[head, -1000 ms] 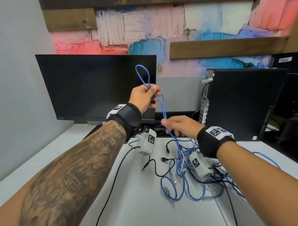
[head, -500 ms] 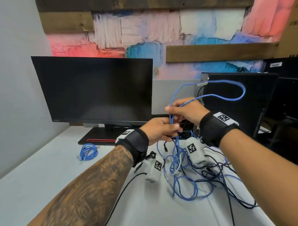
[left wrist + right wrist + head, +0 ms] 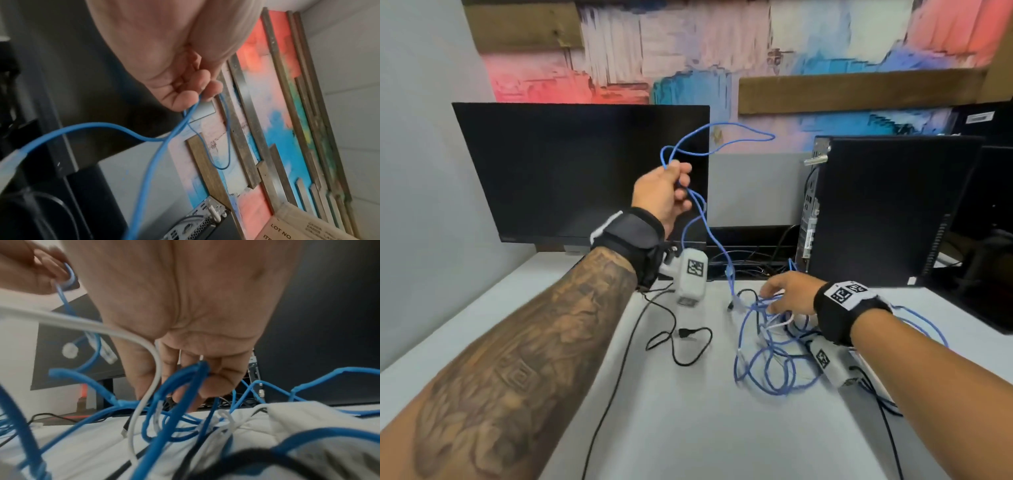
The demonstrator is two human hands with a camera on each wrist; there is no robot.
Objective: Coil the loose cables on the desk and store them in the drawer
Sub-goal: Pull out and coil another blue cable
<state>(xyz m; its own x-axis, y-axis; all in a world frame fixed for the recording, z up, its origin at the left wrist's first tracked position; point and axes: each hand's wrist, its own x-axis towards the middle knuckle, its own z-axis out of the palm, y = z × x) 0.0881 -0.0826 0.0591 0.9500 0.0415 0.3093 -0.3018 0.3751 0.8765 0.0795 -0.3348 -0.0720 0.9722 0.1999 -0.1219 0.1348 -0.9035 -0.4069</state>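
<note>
A long blue cable (image 3: pixel 709 233) runs from a tangle (image 3: pixel 767 363) on the white desk (image 3: pixel 688 428) up to my left hand (image 3: pixel 671 188). That hand is raised in front of the monitor and grips gathered loops of the blue cable (image 3: pixel 156 151) in its curled fingers (image 3: pixel 185 97). One loop sticks out to the right above it. My right hand (image 3: pixel 780 291) is low on the desk, reaching into the tangle. In the right wrist view a blue strand (image 3: pixel 185 373) is caught between its fingers (image 3: pixel 216 386). No drawer is in view.
A thin black cable (image 3: pixel 688 346) lies loose mid-desk, and a white cable (image 3: pixel 780 323) is mixed into the tangle. A dark monitor (image 3: pixel 578 171) stands at the back left and a black computer tower (image 3: pixel 893 205) at the back right, with more black leads between them.
My right hand has dropped from beside the left hand down to the tangle on the desk. My left hand has risen and moved left, keeping the blue loops.
</note>
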